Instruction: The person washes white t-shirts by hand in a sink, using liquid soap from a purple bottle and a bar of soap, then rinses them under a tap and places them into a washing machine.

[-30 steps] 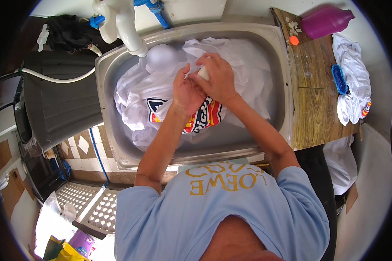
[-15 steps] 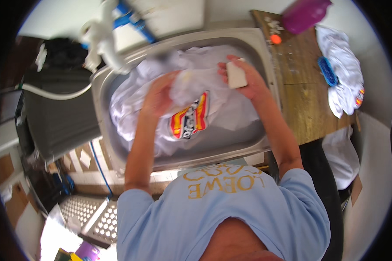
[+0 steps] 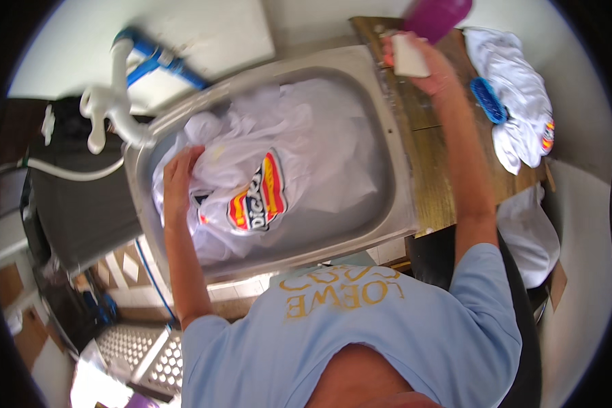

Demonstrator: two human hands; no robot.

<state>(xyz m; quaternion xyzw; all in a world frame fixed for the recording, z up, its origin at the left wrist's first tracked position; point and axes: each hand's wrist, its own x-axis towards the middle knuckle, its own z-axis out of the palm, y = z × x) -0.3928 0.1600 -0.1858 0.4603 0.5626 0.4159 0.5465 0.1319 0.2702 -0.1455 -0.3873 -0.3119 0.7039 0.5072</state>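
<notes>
A wet white garment [image 3: 241,177] with a red, yellow and black print lies bunched in the water of a metal sink [image 3: 404,197]. My left hand [image 3: 178,173] is at the garment's left side, its fingers curled on the fabric. Beyond the sink's far right corner, my right hand [image 3: 438,76] grips a cream-coloured bar of soap [image 3: 411,57] over the wooden board, with the fingers partly behind the bar.
The wooden board [image 3: 432,160] adjoins the sink's right side. On it lie a blue scrubbing brush [image 3: 488,100] and another white garment [image 3: 520,88]. A purple plastic container [image 3: 438,17] stands at the back. A white tap [image 3: 109,112] reaches over the sink's left corner.
My right hand has carried the soap from over the sink out to the far right, above the board. My left hand has stayed by the garment, and the view has shifted.
</notes>
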